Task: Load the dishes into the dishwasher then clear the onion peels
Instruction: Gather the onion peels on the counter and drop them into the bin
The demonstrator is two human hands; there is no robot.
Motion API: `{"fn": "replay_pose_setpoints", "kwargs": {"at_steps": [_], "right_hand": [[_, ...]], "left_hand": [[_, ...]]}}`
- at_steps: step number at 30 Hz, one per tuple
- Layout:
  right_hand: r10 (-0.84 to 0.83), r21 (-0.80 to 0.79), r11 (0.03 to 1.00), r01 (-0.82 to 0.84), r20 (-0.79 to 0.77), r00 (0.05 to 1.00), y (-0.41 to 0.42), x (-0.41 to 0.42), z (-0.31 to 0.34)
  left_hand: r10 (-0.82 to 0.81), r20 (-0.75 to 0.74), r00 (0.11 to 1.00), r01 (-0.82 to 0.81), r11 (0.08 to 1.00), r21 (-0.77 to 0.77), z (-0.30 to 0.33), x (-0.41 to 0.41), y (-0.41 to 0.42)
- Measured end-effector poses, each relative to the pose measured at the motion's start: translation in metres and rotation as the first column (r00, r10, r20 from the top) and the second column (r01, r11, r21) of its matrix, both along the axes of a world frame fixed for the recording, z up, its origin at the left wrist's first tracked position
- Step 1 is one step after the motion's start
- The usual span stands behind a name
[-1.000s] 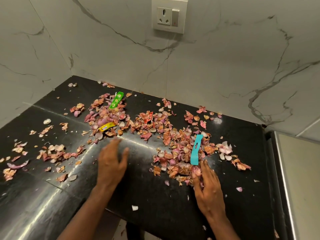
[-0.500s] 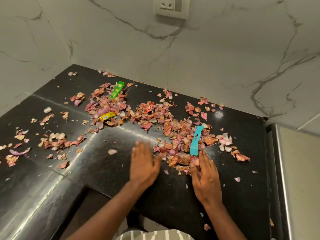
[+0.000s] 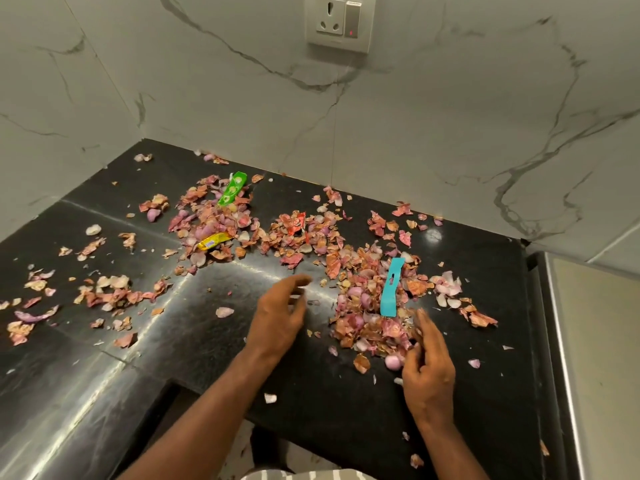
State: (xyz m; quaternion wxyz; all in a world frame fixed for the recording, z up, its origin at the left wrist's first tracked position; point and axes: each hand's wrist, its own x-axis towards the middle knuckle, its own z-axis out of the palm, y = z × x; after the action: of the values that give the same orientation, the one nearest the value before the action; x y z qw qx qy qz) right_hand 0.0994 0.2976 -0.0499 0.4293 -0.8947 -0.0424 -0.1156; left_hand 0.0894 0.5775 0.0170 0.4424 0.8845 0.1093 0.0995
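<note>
Scattered pink and brown onion peels (image 3: 104, 292) are seen at far left on the glossy black stone countertop (image 3: 86, 393), well apart from the hands. Further right, a denser patch of peels is spread near the back corner, with a green plastic wrapper (image 3: 232, 188) and a small yellow wrapper (image 3: 213, 241) lying among it. A crumpled red wrapper (image 3: 297, 223) is seen in the middle band of peels.

The left hand (image 3: 278, 315) is held just above the bare countertop, fingers loosely curled and spread, nothing held; its fingertips are blurred. A single pale peel (image 3: 224, 311) lies just beside it on the left.

The main heap of onion peels (image 3: 367, 317) is piled between the two hands, with a flat turquoise plastic strip (image 3: 391, 287) lying on top. The right hand (image 3: 427, 365) is set at the heap's right edge, fingers fairly straight and touching the peels, nothing gripped.

A white marble-patterned wall (image 3: 450, 133) with a white wall socket (image 3: 337, 24) stands behind. A grey metal appliance top (image 3: 595, 341) is seen at far right.
</note>
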Motion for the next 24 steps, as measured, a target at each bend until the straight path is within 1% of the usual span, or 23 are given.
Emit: {"fn": "replay_pose_setpoints", "kwargs": {"at_steps": [1,3,4,6,7,8,10,11,14,17,18,20,21,23,24], "right_hand": [[0.001,0.010,1.000,-0.002,0.004,1.000,0.000,0.000,-0.001],[0.017,0.027,0.999,-0.017,-0.007,1.000,0.001,0.002,-0.002],[0.028,0.029,0.999,-0.027,-0.012,1.000,0.002,0.002,-0.003],[0.043,0.022,0.999,-0.043,-0.018,0.999,0.003,0.002,-0.003],[0.050,0.015,0.999,-0.050,-0.022,0.998,0.003,0.002,-0.003],[0.058,0.009,0.998,-0.058,-0.028,0.998,0.003,0.003,-0.003],[0.066,0.002,0.998,-0.066,-0.042,0.997,0.003,0.003,-0.002],[0.068,-0.003,0.998,-0.068,-0.046,0.997,0.004,0.003,-0.002],[0.077,-0.017,0.997,-0.078,-0.049,0.996,0.005,0.003,-0.002],[0.075,-0.017,0.997,-0.076,-0.053,0.996,0.005,0.003,-0.001],[0.070,-0.021,0.997,-0.072,-0.053,0.996,0.006,0.003,0.000],[0.059,-0.030,0.998,-0.061,-0.050,0.997,0.006,0.002,0.001],[0.054,-0.036,0.998,-0.056,-0.049,0.997,0.006,0.002,0.001],[0.042,-0.035,0.998,-0.044,-0.052,0.998,0.006,0.001,0.001],[0.036,-0.029,0.999,-0.037,-0.055,0.998,0.006,0.001,0.001]], "left_hand": [[0.056,-0.034,0.998,-0.052,0.993,0.108,0.000,-0.006,0.016],[0.214,-0.141,0.967,-0.148,0.917,0.371,-0.001,-0.020,0.050],[0.311,-0.210,0.927,-0.188,0.870,0.456,-0.002,-0.027,0.066],[0.450,-0.352,0.821,-0.219,0.817,0.533,-0.005,-0.038,0.093],[0.465,-0.404,0.788,-0.214,0.822,0.528,-0.007,-0.042,0.102],[0.455,-0.428,0.781,-0.218,0.841,0.496,-0.010,-0.043,0.109],[0.426,-0.421,0.800,-0.251,0.877,0.410,-0.015,-0.043,0.114],[0.421,-0.417,0.806,-0.252,0.880,0.402,-0.016,-0.042,0.114],[0.427,-0.407,0.808,-0.245,0.871,0.427,-0.015,-0.039,0.111],[0.374,-0.411,0.831,-0.176,0.878,0.445,-0.019,-0.034,0.104],[0.371,-0.395,0.840,-0.183,0.881,0.436,-0.021,-0.032,0.100],[0.418,-0.342,0.841,-0.284,0.881,0.380,-0.023,-0.026,0.092],[0.459,-0.334,0.823,-0.348,0.873,0.343,-0.023,-0.024,0.090],[0.509,-0.375,0.775,-0.414,0.857,0.306,-0.022,-0.020,0.092],[0.512,-0.413,0.754,-0.406,0.856,0.319,-0.021,-0.017,0.095]]}}
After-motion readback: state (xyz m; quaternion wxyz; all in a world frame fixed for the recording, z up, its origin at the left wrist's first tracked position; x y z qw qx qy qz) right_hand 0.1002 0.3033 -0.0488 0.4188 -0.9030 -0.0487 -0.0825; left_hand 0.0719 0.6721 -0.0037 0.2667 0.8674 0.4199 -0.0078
